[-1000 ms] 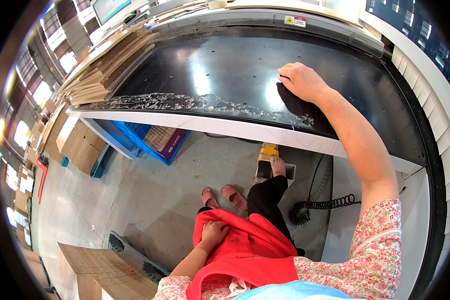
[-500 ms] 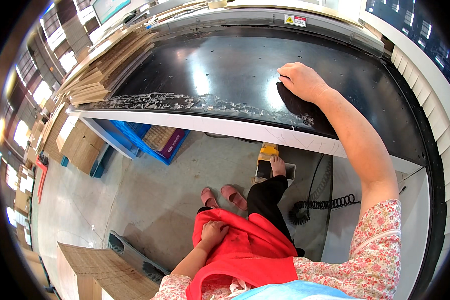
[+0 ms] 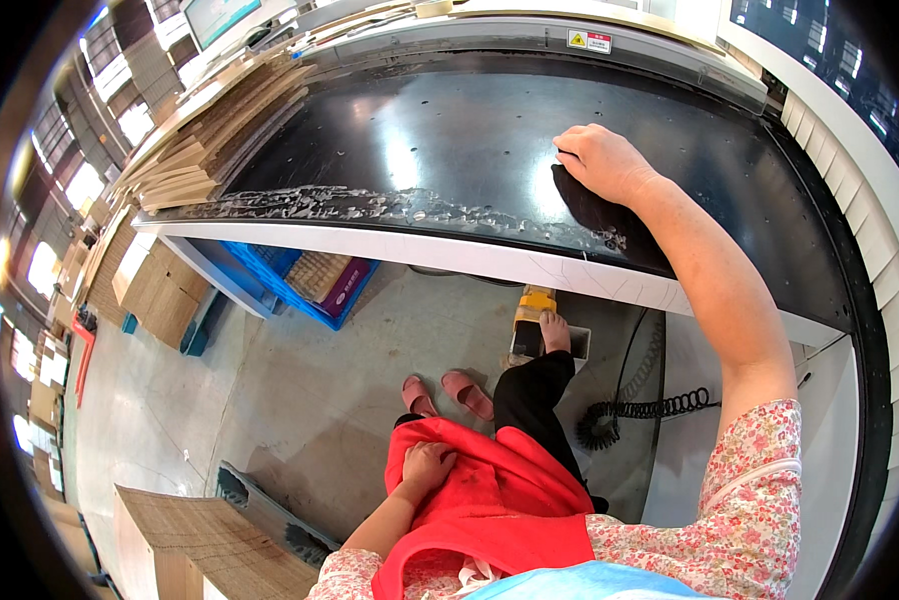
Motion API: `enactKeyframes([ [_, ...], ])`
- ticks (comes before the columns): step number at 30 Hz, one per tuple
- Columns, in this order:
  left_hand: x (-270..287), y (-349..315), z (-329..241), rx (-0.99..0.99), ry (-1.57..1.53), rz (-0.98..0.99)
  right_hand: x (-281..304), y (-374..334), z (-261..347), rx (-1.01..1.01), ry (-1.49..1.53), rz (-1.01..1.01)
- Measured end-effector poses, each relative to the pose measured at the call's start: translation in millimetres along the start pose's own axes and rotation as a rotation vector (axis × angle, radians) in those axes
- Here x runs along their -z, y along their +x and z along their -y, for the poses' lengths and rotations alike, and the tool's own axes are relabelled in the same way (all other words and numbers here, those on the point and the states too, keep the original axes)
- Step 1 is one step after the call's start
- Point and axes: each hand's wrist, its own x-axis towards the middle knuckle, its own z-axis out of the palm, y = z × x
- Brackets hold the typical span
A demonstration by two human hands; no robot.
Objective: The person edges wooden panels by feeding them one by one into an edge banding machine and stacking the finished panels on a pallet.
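Note:
Over the black machine table, my right hand is held low with its fingers curled together. Whether anything is inside those fingers is hidden, and its dark reflection or shadow falls on the tabletop just below. My left hand lies on the red apron over my lap, with its fingers loosely laid on the cloth. Pale scraps and scuffs run along the table's near edge.
Stacked boards lie on the table's left end. Beneath are a blue crate, a coiled black cable and a yellow foot pedal with my bare foot at it. Pink shoes lie on the floor. More boards stand lower left.

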Motion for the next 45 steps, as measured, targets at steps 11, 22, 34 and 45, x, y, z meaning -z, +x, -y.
enactKeyframes([
  [11,1.0,0.1,-0.8,0.009,0.007,0.008,-0.5,0.9,-0.6,0.006,0.004,-0.001],
  [22,-1.4,0.1,1.5,0.011,0.021,0.026,-2.1,0.9,-2.3,0.023,0.003,-0.022],
  [34,0.1,-1.3,-0.1,0.017,0.015,0.021,-0.2,0.4,-0.5,0.013,-0.003,-0.003],
  [45,0.1,-1.1,-0.1,0.012,0.014,0.018,-0.7,0.8,-1.5,0.021,-0.001,-0.012],
])
